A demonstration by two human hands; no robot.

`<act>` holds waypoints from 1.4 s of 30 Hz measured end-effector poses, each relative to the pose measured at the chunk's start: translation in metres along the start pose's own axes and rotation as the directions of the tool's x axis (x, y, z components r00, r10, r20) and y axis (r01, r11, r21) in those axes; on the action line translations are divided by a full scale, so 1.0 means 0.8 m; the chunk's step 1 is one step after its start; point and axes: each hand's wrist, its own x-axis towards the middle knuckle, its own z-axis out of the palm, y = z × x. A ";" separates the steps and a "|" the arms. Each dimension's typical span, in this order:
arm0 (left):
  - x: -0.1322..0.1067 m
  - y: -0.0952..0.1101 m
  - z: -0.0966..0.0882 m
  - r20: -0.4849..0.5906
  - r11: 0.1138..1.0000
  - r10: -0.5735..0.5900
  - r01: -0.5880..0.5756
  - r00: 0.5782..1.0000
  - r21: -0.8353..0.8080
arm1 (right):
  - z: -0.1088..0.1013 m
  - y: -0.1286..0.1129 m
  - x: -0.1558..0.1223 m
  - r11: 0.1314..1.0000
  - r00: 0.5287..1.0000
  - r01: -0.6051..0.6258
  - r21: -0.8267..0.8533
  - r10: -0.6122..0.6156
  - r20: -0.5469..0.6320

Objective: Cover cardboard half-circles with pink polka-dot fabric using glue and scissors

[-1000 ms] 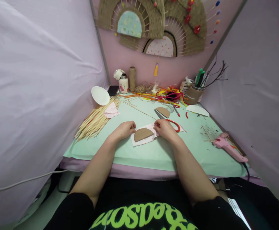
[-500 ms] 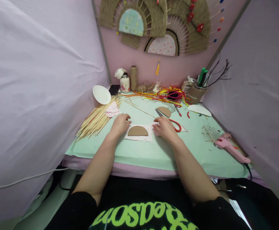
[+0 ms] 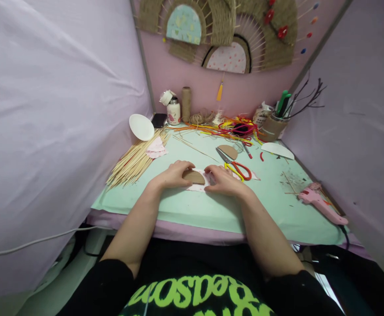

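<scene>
A brown cardboard half-disc [image 3: 194, 177] lies on a piece of pink patterned fabric [image 3: 196, 187] on the mint-green mat [image 3: 211, 208]. My left hand [image 3: 174, 174] rests curled over the left side of the half-disc and fabric. My right hand [image 3: 221, 180] presses its bent fingers on the fabric's right side. The two hands almost meet, and most of the fabric is hidden under them.
Red-and-yellow scissors [image 3: 236, 166] and a second brown half-disc [image 3: 229, 151] lie just beyond my right hand. A bundle of bamboo sticks [image 3: 135, 160] and a white plate [image 3: 141, 127] are at the left. A pink glue gun [image 3: 322, 203] lies at the right. Coloured cords [image 3: 231, 128] and a pen cup [image 3: 273, 125] stand at the back.
Both hands have closed in over the half-disc and fabric. The fabric, spread flat half a second ago, is now mostly covered, with my fingers bent over its edges.
</scene>
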 end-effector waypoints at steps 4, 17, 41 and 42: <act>0.000 0.000 -0.002 -0.044 0.999 0.010 -0.012 0.999 -0.041 | 0.001 0.000 0.000 1.000 1.000 -0.008 0.001 0.008 0.007; -0.008 -0.023 0.000 -0.163 0.998 -0.029 0.021 0.986 -0.054 | 0.005 0.005 0.002 0.999 0.999 -0.025 0.035 0.024 0.031; -0.002 -0.010 0.007 -0.008 0.994 0.103 -0.103 0.995 -0.042 | 0.005 0.008 0.003 1.000 0.999 -0.002 0.018 0.002 0.033; -0.002 -0.010 0.007 -0.015 0.993 0.105 -0.106 0.994 -0.043 | 0.005 0.008 0.003 1.000 1.000 0.004 0.020 -0.004 0.031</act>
